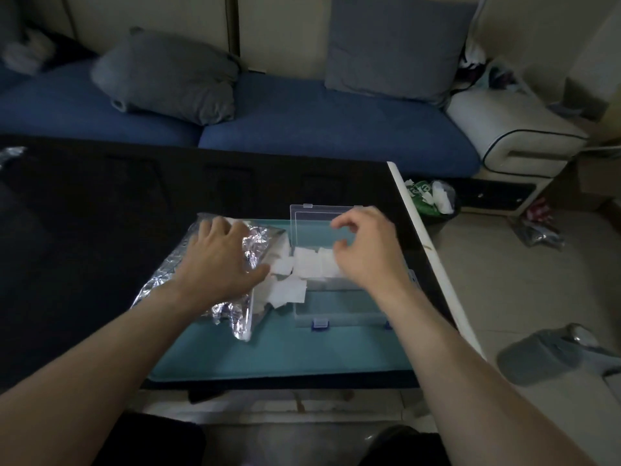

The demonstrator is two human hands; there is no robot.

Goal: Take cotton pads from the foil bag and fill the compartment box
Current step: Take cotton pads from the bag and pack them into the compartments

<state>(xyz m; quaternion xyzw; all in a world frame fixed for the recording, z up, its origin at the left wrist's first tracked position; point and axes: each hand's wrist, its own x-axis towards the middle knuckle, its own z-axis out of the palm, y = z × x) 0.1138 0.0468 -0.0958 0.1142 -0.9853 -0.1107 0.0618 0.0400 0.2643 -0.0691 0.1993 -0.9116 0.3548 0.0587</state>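
The foil bag [205, 280] lies on a teal mat [285, 354] on the dark table [84, 213], left of the clear box [336, 307]. The box lid [316, 227] is open and stands up at the far side. White cotton pads [309, 264] fill the far part of the box; the near part shows none. More loose pads [289, 290] lie at the bag mouth, between bag and box, some overlapping the left edge of the box.

The left hand [218, 260] rests palm down on the bag, fingers spread and straight, the thumb reaching toward the loose pads. The right hand [366, 250] hovers over the box above the pads, fingers loosely curled, thumb and forefinger apart; nothing is visible in its grasp.

Far of the table stands a blue sofa [302, 122] with grey cushions [168, 75]. Right of the table, a bin [433, 200] with white scraps sits on the floor.
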